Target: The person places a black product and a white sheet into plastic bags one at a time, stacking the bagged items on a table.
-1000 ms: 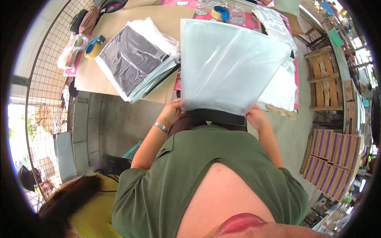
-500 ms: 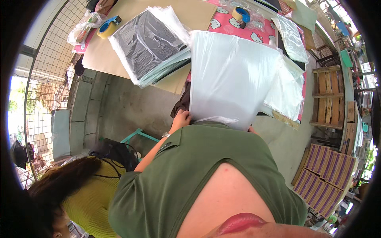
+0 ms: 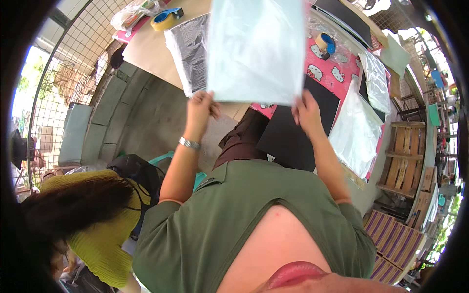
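A pale rectangular panel in clear plastic point(image 3: 256, 53) is raised over the table, its far end cut off by the top of the view. My left hand point(image 3: 202, 108) pinches its near left corner, and my right hand point(image 3: 306, 113) grips the near right corner. Below the panel, close to my body, lies a flat black board point(image 3: 297, 134). To the left, partly behind the panel, is a stack of plastic-wrapped dark sheets point(image 3: 187, 53). Clear plastic sleeves point(image 3: 355, 134) lie right of the black board.
Tape dispensers stand on the table, one left point(image 3: 166, 19) and one right point(image 3: 325, 45). A pink patterned cloth point(image 3: 320, 61) covers part of the tabletop. Another person in a yellow-green top point(image 3: 102, 234) is at my lower left. Wooden pallets point(image 3: 405, 151) and striped boxes point(image 3: 395, 239) stand at right.
Both hands have moved up and away from my body, lifting the plastic-covered panel toward the far side. The black board near me has come into sight.
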`<state>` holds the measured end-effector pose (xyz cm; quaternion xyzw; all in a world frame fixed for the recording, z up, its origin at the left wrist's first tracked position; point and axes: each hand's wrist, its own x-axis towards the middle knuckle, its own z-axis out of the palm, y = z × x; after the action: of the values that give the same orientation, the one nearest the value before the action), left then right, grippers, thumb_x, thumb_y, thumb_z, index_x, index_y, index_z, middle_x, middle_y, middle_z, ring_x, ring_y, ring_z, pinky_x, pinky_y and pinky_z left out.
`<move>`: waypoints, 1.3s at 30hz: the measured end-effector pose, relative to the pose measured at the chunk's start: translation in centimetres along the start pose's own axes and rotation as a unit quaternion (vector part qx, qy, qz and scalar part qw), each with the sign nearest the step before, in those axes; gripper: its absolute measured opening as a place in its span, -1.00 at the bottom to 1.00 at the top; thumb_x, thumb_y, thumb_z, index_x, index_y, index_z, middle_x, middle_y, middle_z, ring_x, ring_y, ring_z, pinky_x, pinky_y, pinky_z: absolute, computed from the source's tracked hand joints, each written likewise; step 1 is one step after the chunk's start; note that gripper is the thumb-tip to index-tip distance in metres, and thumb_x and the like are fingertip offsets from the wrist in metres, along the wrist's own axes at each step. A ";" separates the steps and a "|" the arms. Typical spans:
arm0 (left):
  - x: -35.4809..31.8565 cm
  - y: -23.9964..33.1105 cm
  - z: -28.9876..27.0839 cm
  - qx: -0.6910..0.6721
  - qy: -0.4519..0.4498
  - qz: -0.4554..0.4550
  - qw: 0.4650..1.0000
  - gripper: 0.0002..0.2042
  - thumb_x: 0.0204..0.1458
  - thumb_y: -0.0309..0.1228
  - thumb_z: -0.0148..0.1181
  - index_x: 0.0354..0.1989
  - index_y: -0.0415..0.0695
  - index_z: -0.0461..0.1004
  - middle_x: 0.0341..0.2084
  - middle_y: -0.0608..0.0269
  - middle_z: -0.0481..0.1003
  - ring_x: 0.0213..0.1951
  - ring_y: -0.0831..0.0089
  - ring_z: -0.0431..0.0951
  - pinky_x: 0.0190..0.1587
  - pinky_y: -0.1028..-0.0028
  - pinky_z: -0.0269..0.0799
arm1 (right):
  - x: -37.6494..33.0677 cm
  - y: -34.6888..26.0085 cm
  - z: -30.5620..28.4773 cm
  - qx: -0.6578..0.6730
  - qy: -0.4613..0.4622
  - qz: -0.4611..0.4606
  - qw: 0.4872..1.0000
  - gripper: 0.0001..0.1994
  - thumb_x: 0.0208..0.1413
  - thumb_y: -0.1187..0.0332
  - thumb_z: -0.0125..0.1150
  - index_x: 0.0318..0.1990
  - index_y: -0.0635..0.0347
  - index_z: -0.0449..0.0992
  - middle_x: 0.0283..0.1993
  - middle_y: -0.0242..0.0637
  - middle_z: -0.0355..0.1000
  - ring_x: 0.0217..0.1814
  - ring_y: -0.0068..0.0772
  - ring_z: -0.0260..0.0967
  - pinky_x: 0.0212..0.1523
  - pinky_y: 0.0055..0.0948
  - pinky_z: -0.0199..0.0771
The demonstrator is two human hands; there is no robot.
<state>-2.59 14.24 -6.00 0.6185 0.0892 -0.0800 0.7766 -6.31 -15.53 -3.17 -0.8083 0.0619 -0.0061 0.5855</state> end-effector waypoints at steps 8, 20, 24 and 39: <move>7.2 0.6 -4.9 0.247 0.260 0.045 0.932 -0.77 0.07 -0.39 0.06 -0.52 -0.31 0.36 -0.69 0.16 0.44 -0.71 0.50 0.42 -0.68 0.50 0.33 | 17.4 1.3 9.0 0.119 -0.120 0.004 0.986 -0.82 0.15 0.38 -0.05 -0.29 0.36 0.37 -0.54 -0.25 0.34 -0.70 -0.56 0.20 -0.67 -0.53 0.21; 8.5 -4.0 -6.9 0.314 0.237 0.023 0.919 -0.80 0.07 -0.41 0.05 -0.48 -0.32 0.36 -0.74 0.25 0.38 -0.79 0.52 0.34 -0.74 0.51 0.26 | 17.3 6.7 7.5 -0.222 0.075 -0.225 0.946 -0.82 -0.17 0.37 0.17 -0.33 0.11 0.51 -0.35 -0.14 0.36 -0.23 -0.06 0.36 -0.18 -0.23 0.36; 9.0 -4.4 -6.6 0.298 0.242 0.012 0.923 -0.78 0.08 -0.37 0.05 -0.49 -0.29 0.35 -0.71 0.26 0.39 -0.78 0.57 0.33 -0.76 0.55 0.22 | 16.6 7.7 7.9 -0.181 0.167 -0.202 0.948 -0.90 -0.18 0.34 0.22 -0.52 0.14 0.50 -0.39 -0.20 0.35 -0.29 -0.10 0.37 -0.24 -0.23 0.37; 5.8 -1.9 -2.3 0.649 0.238 0.108 0.715 -0.68 0.05 -0.19 0.00 -0.23 -0.20 0.49 -0.38 0.02 0.53 -0.31 0.11 0.53 -0.28 0.23 0.39 | -10.1 17.9 -21.2 -0.411 0.585 0.060 0.696 -0.51 -0.11 0.24 0.26 -0.02 0.25 0.34 -0.12 -0.05 0.32 0.00 -0.05 0.22 -0.02 -0.24 0.26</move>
<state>2.46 15.99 -9.69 0.9745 0.1297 0.1164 0.1412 -19.70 -40.00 -12.84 -0.7964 0.4364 -0.4168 0.0396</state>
